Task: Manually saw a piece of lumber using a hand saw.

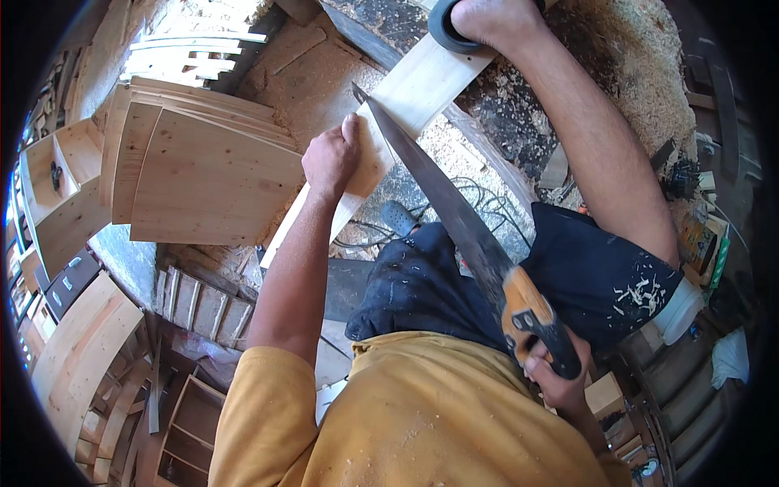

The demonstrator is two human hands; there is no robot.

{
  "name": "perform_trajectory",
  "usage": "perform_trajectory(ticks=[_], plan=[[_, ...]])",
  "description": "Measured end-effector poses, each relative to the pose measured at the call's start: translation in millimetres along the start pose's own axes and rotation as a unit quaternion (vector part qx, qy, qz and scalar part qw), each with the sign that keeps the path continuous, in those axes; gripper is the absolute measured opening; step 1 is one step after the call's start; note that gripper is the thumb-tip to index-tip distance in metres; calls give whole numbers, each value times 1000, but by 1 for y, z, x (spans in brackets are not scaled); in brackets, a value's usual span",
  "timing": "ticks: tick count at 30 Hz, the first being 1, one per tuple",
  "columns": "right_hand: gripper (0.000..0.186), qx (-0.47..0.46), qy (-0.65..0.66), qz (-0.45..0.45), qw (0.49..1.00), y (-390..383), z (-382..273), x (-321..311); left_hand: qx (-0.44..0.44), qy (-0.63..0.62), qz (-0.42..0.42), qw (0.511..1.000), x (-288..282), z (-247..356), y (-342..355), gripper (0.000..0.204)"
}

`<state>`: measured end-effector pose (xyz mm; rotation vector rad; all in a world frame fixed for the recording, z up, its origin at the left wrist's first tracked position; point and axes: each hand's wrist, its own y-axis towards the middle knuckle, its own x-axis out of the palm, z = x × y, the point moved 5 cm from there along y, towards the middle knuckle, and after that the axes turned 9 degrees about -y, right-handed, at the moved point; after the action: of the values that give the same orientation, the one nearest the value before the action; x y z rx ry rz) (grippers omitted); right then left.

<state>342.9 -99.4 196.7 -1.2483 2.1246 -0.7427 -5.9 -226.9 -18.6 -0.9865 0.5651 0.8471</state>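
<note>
A long pale wooden board (430, 85) slants from the lower left up to the top of the view. My left hand (331, 158) is closed on its left edge, thumb up. My right hand (560, 377) is wrapped round the orange and black handle of a handsaw (454, 207). The blade runs up and to the left, and its tip end lies across the board just right of my left thumb. Whether the teeth have cut into the wood I cannot tell. My foot, in a dark sandal (449, 31), presses on the board's upper end.
Several wooden panels (215, 178) lean in a stack at the left, near a wooden box (57, 183). Sawdust (625, 49) and shavings cover the ground at the upper right. Black cables (487, 203) lie below the board. A slatted frame (191, 430) stands at the lower left.
</note>
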Motion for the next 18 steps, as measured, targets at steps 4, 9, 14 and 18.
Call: perform_trajectory(ticks=[4,9,14,18], plan=[[11,-16,75,-15,997,110,-20,37,17,-6,12,1000,15,8,7,60],[17,2,9,8,1000,108,-27,49,15,-6,12,1000,9,-3,6,62],[39,-9,14,-15,1000,8,-5,2,-2,8,2,1000,1,-2,3,62],[8,-49,35,2,998,128,-35,44,7,3,12,1000,15,8,7,62]])
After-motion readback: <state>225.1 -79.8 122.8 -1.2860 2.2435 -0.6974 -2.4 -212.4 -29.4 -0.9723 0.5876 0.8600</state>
